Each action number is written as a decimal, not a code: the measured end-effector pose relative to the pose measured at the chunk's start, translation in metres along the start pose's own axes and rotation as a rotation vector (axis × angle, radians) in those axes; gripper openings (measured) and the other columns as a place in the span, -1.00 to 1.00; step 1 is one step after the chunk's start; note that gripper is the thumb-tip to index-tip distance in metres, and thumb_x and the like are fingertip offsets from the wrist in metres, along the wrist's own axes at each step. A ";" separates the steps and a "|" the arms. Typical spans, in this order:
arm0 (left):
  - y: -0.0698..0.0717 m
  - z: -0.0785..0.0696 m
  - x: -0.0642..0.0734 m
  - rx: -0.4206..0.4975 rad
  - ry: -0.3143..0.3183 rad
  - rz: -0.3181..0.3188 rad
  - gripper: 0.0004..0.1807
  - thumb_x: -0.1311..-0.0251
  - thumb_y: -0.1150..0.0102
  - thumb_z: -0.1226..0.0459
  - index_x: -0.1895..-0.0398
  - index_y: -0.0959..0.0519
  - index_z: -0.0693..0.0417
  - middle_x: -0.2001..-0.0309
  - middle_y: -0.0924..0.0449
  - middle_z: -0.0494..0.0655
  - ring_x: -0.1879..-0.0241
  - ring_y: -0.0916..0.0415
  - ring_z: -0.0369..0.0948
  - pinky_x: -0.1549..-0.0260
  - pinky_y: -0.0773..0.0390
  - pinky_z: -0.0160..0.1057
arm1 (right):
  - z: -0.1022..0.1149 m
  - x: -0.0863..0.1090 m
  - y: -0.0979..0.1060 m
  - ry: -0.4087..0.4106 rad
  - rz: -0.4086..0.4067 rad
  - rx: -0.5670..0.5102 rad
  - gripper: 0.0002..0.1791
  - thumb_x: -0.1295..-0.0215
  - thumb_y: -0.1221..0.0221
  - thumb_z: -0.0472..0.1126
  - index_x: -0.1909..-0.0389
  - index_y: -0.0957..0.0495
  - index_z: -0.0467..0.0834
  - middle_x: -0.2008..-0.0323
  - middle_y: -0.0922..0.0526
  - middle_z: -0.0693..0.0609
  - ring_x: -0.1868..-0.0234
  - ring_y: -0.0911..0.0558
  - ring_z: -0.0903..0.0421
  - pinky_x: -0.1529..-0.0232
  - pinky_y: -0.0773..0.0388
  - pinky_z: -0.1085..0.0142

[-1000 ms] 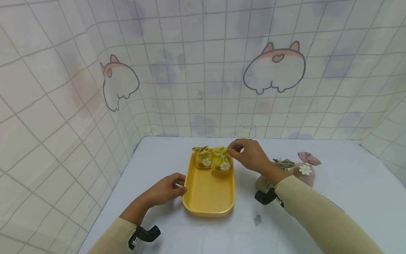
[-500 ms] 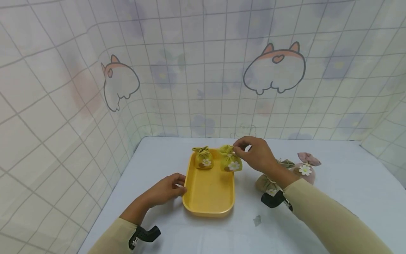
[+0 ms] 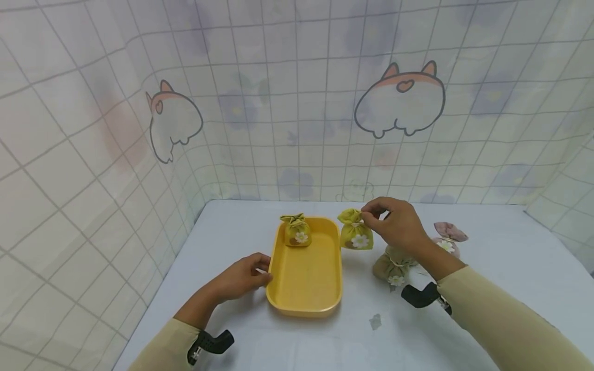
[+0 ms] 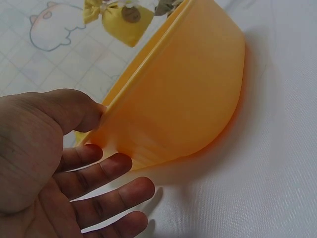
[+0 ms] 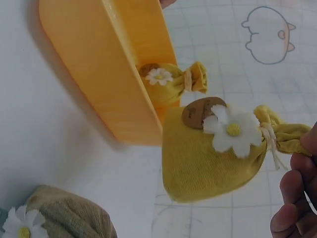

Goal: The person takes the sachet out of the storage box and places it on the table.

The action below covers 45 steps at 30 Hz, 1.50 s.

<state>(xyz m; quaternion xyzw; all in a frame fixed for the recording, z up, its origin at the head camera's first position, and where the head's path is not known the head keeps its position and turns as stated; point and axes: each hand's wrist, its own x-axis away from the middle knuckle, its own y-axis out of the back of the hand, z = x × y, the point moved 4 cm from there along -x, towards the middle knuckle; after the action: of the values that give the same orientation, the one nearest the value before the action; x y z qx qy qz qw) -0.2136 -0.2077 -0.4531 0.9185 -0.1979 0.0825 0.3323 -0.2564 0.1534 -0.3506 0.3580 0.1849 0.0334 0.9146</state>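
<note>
My right hand [image 3: 394, 221] pinches a yellow drawstring pouch [image 3: 356, 237] by its gathered top, just off the right edge of a yellow tray [image 3: 306, 288]. In the right wrist view, the raised pouch [image 5: 213, 163] shows a white fabric flower and a round brown tag. A second yellow pouch [image 3: 297, 233] sits inside the tray at its far left corner. At the tray's left side, my left hand [image 3: 243, 277] holds the rim. The left wrist view has the thumb over the tray's edge [image 4: 163, 94] and fingertips near its outer wall, the other fingers loosely spread.
Right of the tray lie a grey-green pouch [image 3: 392, 265] and a pink pouch [image 3: 450, 239], the latter partly behind my right hand. A small grey patch [image 3: 375, 322] marks the white table [image 3: 241, 221]. Behind hangs a checked curtain [image 3: 297, 139] with cartoon animals.
My right hand has lifted the yellow pouch out of the tray's far right corner and carried it rightward past the rim. My left hand and the tray have stayed put.
</note>
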 end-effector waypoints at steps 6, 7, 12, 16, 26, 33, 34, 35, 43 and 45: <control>0.000 0.000 0.001 0.014 0.005 0.004 -0.58 -0.37 -0.29 0.13 -0.24 -0.52 -0.02 -0.08 -0.61 -0.15 -0.01 -0.59 -0.16 -0.04 -0.60 0.01 | -0.005 0.005 0.013 -0.052 -0.009 0.037 -0.91 -0.40 -0.25 -0.15 0.19 -0.71 -0.03 0.29 -0.69 0.08 0.22 -0.56 0.06 0.22 -0.55 0.14; -0.001 0.000 0.001 0.016 0.005 0.005 -0.58 -0.37 -0.29 0.13 -0.24 -0.52 -0.02 -0.08 -0.61 -0.15 -0.01 -0.59 -0.16 -0.04 -0.60 0.01 | -0.006 0.006 0.015 -0.064 -0.010 0.040 -0.90 -0.41 -0.25 -0.14 0.19 -0.71 -0.03 0.29 -0.69 0.07 0.22 -0.56 0.05 0.23 -0.55 0.15; 0.000 -0.002 0.002 0.015 0.002 0.003 -0.59 -0.37 -0.29 0.14 -0.24 -0.53 -0.01 -0.07 -0.61 -0.15 -0.01 -0.59 -0.16 -0.03 -0.60 0.00 | -0.006 0.011 0.027 -0.102 -0.029 0.031 -0.87 -0.41 -0.24 -0.13 0.16 -0.71 -0.05 0.26 -0.69 0.03 0.23 -0.56 0.02 0.26 -0.55 0.14; 0.001 -0.003 0.002 0.009 0.002 -0.001 -0.59 -0.37 -0.29 0.15 -0.24 -0.52 0.00 -0.07 -0.61 -0.15 -0.01 -0.58 -0.16 -0.03 -0.60 0.01 | -0.005 0.014 0.035 -0.106 -0.039 0.039 -0.86 -0.43 -0.21 -0.12 0.16 -0.69 -0.08 0.26 -0.68 0.01 0.24 -0.55 0.01 0.25 -0.54 0.16; 0.002 -0.004 0.004 0.002 0.005 -0.001 -0.61 -0.38 -0.27 0.16 -0.22 -0.53 -0.02 -0.07 -0.61 -0.16 -0.03 -0.57 -0.16 -0.05 -0.58 0.03 | -0.011 0.023 0.054 -0.143 -0.035 0.059 -0.81 -0.46 -0.17 -0.07 0.12 -0.66 -0.09 0.22 -0.65 0.00 0.27 -0.55 -0.01 0.47 -0.55 0.24; 0.002 -0.001 0.000 0.001 -0.003 0.002 -0.61 -0.38 -0.28 0.16 -0.22 -0.53 -0.02 -0.08 -0.61 -0.15 -0.04 -0.57 -0.17 -0.10 -0.54 0.07 | -0.018 0.030 0.068 -0.120 -0.084 0.117 -0.78 -0.46 -0.19 -0.07 0.13 -0.67 -0.14 0.22 -0.69 -0.02 0.31 -0.57 -0.01 0.47 -0.52 0.26; 0.002 -0.001 0.000 0.001 -0.002 0.002 -0.61 -0.38 -0.28 0.16 -0.22 -0.53 -0.02 -0.09 -0.61 -0.15 -0.05 -0.57 -0.17 -0.10 -0.54 0.07 | -0.019 0.031 0.069 -0.117 -0.090 0.122 -0.77 -0.46 -0.19 -0.06 0.13 -0.67 -0.14 0.22 -0.69 -0.02 0.32 -0.57 -0.01 0.48 -0.52 0.27; 0.002 -0.001 0.000 0.001 0.001 0.003 -0.61 -0.37 -0.28 0.16 -0.22 -0.53 -0.02 -0.09 -0.61 -0.15 -0.05 -0.57 -0.17 -0.10 -0.54 0.08 | -0.020 0.032 0.071 -0.114 -0.097 0.132 -0.77 -0.46 -0.19 -0.06 0.13 -0.67 -0.14 0.23 -0.69 -0.02 0.32 -0.57 0.00 0.48 -0.51 0.27; 0.002 -0.003 0.002 0.004 0.010 0.004 -0.60 -0.37 -0.29 0.15 -0.22 -0.53 -0.03 -0.10 -0.61 -0.15 -0.06 -0.56 -0.14 -0.10 -0.55 0.08 | -0.031 0.041 0.083 -0.131 -0.128 0.175 -0.75 -0.46 -0.19 -0.03 0.16 -0.67 -0.13 0.23 -0.68 -0.05 0.30 -0.58 -0.02 0.49 -0.51 0.27; 0.002 -0.003 0.002 0.005 -0.001 0.003 -0.60 -0.37 -0.28 0.16 -0.22 -0.53 -0.02 -0.09 -0.62 -0.14 -0.07 -0.57 -0.14 -0.11 -0.54 0.08 | -0.034 0.043 0.086 -0.139 -0.134 0.182 -0.74 -0.46 -0.19 -0.02 0.16 -0.67 -0.14 0.22 -0.68 -0.07 0.30 -0.58 -0.03 0.52 -0.52 0.28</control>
<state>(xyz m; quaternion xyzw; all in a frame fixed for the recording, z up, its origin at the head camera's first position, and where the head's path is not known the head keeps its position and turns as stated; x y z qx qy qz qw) -0.2128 -0.2081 -0.4492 0.9190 -0.1994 0.0830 0.3298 -0.2228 0.2468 -0.3295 0.4280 0.1469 -0.0696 0.8890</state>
